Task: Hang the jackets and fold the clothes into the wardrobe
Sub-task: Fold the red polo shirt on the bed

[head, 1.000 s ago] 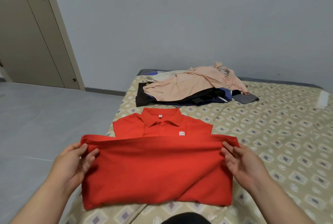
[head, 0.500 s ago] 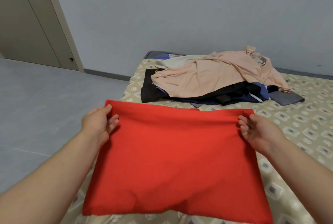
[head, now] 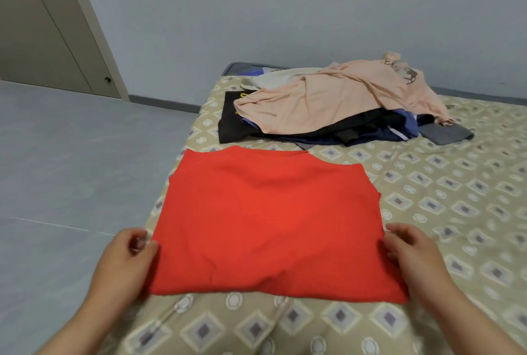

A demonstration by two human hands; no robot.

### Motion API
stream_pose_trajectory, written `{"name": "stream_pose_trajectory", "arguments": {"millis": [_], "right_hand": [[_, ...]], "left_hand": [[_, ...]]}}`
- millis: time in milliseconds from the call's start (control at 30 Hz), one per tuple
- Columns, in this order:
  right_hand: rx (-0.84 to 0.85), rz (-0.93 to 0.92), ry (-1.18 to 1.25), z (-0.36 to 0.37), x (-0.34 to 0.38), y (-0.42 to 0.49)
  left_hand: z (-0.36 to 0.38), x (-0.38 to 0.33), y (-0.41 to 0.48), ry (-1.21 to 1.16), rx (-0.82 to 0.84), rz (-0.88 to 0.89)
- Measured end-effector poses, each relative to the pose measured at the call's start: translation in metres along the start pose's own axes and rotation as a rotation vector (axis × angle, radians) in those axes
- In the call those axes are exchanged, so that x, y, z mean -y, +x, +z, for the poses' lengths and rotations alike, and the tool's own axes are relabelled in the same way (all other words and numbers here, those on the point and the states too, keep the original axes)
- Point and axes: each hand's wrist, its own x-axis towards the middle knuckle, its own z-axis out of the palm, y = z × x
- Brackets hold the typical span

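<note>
— Quick one: where's the shirt?
— Red shirt [head: 271, 220] lies flat on the bed [head: 456, 212], folded into a rough rectangle, plain side up, close to the bed's left edge. Its near edge is just in front of me.
— Your hands?
— Left hand [head: 125, 263] is at the shirt's near left corner, right hand [head: 413, 260] at its near right edge. Both sit right against the border of the fabric, backs up.
— Fingers?
— Left fingers [head: 139, 242] are curled in toward the palm, close together, not spread. Right fingers [head: 399, 236] are curled too, bunched at the cloth's edge. Both are blurred; I cannot tell whether either pinches fabric or only rests against it.
— Anything else on the bed?
— Pile of clothes [head: 328, 115] beyond the shirt, just apart from its far edge. Peach top [head: 328, 98] lies over the heap, with a black garment [head: 231, 126] and a dark blue garment [head: 405, 123] under it. A folded grey piece [head: 447, 135] is just beside the pile's right end.
— Background?
— Grey floor [head: 71, 155] left of the bed, door [head: 42, 26] far left, plain wall [head: 285, 12] behind.
</note>
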Motion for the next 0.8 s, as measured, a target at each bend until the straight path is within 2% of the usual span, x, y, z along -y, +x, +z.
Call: {"name": "stream_pose_trajectory", "arguments": {"millis": [67,167,267,333,433,533,667,733,800], "right_hand": [[0.029,0.050,0.009,-0.011,-0.023,-0.027],[0.046,0.096,0.064,-0.019,-0.045,-0.048],[0.054,0.178,0.098,-0.024,-0.049,-0.055],[0.129,0.268,0.155,-0.025,-0.043,-0.058],[0.272,0.382,0.250,-0.027,-0.027,-0.067],[0.375,0.437,0.164,-0.034,-0.018,-0.069],[0.462,0.520,0.211,-0.029,-0.017,-0.074],[0.413,0.525,0.286,-0.025,-0.020,-0.073],[0.278,0.523,0.419,-0.028,-0.024,-0.066]], "left_hand": [[-0.009,0.018,-0.023,-0.014,0.003,-0.068],[-0.017,0.022,-0.044,-0.038,0.125,-0.095],[-0.021,0.009,-0.052,-0.317,0.276,-0.322],[-0.025,0.000,-0.054,-0.419,0.339,-0.461],[-0.034,-0.010,-0.053,-0.466,0.447,-0.551],[-0.045,-0.012,-0.053,-0.489,0.549,-0.565],[-0.051,-0.012,-0.054,-0.585,0.592,-0.546],[-0.044,-0.012,-0.056,-0.557,0.572,-0.540],[-0.038,-0.010,-0.052,-0.549,0.467,-0.527]]}}
